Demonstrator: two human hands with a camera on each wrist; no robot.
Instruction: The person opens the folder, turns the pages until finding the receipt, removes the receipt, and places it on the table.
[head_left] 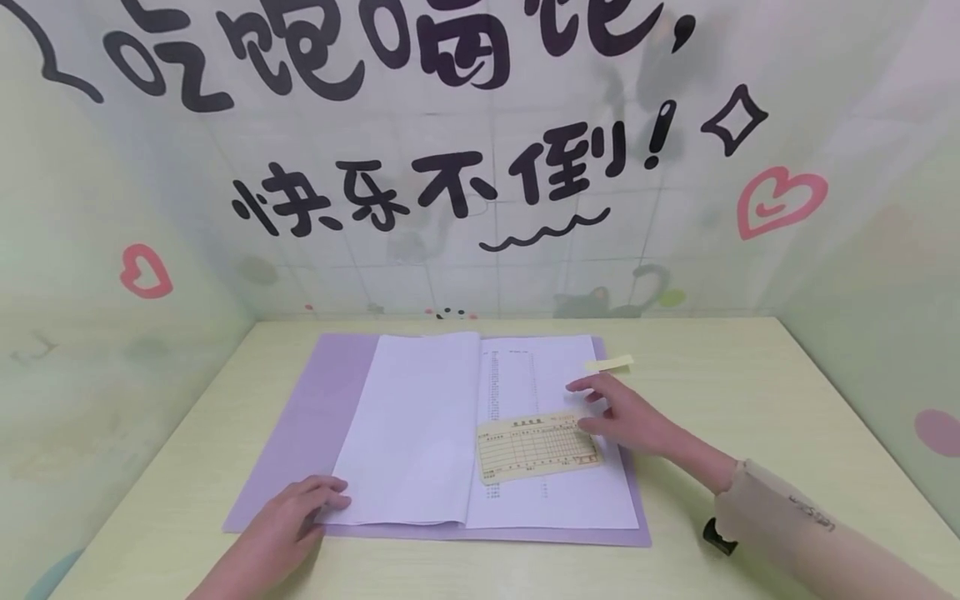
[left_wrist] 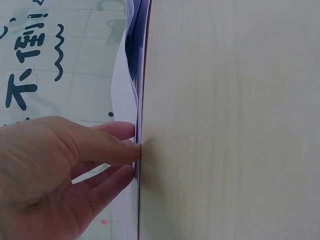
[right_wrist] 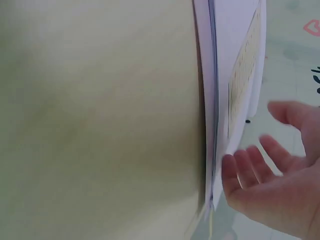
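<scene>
A purple folder (head_left: 281, 467) lies spread on the table, with a white blank page (head_left: 408, 425) on its left side and a printed page (head_left: 555, 512) on its right. Across the printed page lies a beige paper form (head_left: 536, 450) with a ruled grid. My left hand (head_left: 296, 512) rests on the lower left corner of the blank page; in the left wrist view its thumb (left_wrist: 131, 150) touches the folder's edge. Above the right page, beside the form's upper right corner, my right hand (head_left: 626, 417) hovers with loosely bent fingers, holding nothing.
A pale yellow paper strip (head_left: 611, 363) sticks out past the folder's upper right edge. The light wooden table (head_left: 750, 392) is closed in by walls at the back, left and right. Black lettering covers the back wall (head_left: 450, 283).
</scene>
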